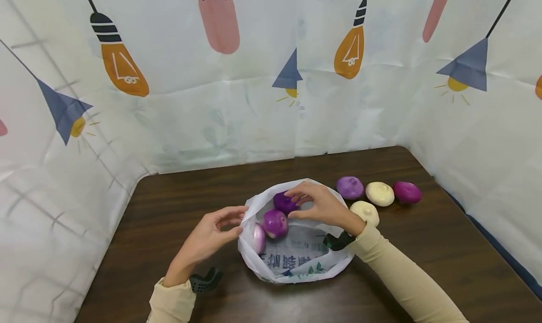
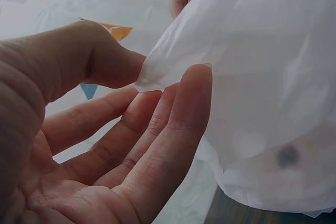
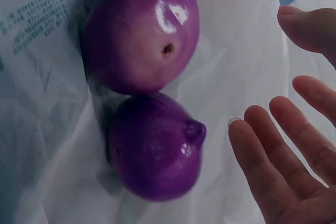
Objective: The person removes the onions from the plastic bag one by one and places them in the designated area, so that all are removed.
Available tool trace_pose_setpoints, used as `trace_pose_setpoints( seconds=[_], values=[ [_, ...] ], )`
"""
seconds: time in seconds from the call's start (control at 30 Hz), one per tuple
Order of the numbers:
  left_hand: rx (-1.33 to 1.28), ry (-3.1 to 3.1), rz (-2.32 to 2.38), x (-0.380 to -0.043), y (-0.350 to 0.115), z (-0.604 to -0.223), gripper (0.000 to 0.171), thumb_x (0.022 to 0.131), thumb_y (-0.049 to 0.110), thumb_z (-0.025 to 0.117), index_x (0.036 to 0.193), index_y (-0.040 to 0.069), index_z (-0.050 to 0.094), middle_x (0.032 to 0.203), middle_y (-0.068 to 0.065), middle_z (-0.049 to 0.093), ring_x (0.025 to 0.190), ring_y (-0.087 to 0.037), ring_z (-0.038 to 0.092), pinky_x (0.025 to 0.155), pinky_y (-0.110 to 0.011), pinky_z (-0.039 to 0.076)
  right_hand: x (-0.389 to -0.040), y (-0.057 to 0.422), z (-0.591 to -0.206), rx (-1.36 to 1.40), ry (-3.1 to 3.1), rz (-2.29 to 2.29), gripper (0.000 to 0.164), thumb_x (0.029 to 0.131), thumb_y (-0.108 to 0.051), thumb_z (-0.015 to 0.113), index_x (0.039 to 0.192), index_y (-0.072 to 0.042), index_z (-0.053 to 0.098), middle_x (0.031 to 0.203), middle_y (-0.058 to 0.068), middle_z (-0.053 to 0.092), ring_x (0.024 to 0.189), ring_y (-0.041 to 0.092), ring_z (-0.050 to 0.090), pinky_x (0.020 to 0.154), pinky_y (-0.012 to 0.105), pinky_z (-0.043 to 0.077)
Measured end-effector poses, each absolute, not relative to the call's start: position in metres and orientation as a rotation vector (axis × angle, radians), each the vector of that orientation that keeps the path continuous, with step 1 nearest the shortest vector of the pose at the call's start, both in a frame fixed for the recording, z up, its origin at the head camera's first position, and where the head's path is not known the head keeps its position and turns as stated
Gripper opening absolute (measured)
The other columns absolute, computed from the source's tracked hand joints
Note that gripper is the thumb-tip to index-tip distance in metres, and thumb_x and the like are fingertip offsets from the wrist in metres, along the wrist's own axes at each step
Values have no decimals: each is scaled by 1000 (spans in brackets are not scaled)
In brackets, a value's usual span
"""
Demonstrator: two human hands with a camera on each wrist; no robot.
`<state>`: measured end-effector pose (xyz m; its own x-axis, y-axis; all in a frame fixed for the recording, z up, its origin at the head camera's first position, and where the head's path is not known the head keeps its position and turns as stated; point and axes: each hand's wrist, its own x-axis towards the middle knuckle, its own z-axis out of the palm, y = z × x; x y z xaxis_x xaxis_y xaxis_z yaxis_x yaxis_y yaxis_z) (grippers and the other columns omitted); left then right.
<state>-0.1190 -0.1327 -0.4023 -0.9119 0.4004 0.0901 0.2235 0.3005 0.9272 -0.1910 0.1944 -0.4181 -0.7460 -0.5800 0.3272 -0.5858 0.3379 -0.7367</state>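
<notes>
A white plastic bag (image 1: 305, 240) with printed lettering stands open on the table, its mouth facing up. Inside, toward its left and back, lie a dark purple onion (image 3: 157, 153), a rounder purple onion (image 3: 139, 35) and a paler pinkish one (image 1: 258, 238). At the bag's left rim, my left hand (image 1: 207, 236) pinches the plastic edge between thumb and fingers. My right hand (image 1: 317, 203) is over the back right of the bag mouth, fingers spread and loosely bent, beside the dark purple onion. Nothing is in its grasp; a gap shows between fingertips and onion in the right wrist view.
To the right of the bag, on the dark wooden table (image 1: 178, 191), sit a purple onion (image 1: 350, 187), two cream-white onions (image 1: 380, 193) and a reddish-purple onion (image 1: 407, 192). A printed white curtain (image 1: 254, 111) hangs around the table's back and sides.
</notes>
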Motion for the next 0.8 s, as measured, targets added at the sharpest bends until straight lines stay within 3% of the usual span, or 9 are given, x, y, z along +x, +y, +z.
trace_pose_setpoints(
  seconds=[0.2,0.37,0.57,0.8],
  values=[
    [572,2406,1673,-118,-133,-399,49,94,13,76,140,6,62,132,-21,68,111,-7,71,88,-21,59,-192,177,-423,1178,-2568,1427,54,78,-19,91,125,-3,70,115,17,74,99,29,73,88,35,63],
    [563,2418,1665,-119,-134,-398,48,94,13,76,139,7,63,133,-20,69,113,-20,72,89,-20,59,-194,167,-427,1174,-2616,1424,53,79,-24,91,125,-8,70,115,12,74,101,24,73,90,29,62],
    [538,2408,1670,-121,-135,-397,48,94,14,76,140,8,63,133,-18,69,115,-28,71,89,-19,58,-194,160,-434,1149,-2709,1395,54,80,-28,91,127,-10,71,118,4,72,104,18,72,93,34,61],
    [531,2404,1668,-120,-136,-396,49,94,13,76,140,8,62,132,-18,69,115,-28,71,90,-19,57,-197,159,-440,1138,-2748,1289,55,78,-31,92,126,-12,72,125,1,70,109,18,70,97,35,60]
  ],
)
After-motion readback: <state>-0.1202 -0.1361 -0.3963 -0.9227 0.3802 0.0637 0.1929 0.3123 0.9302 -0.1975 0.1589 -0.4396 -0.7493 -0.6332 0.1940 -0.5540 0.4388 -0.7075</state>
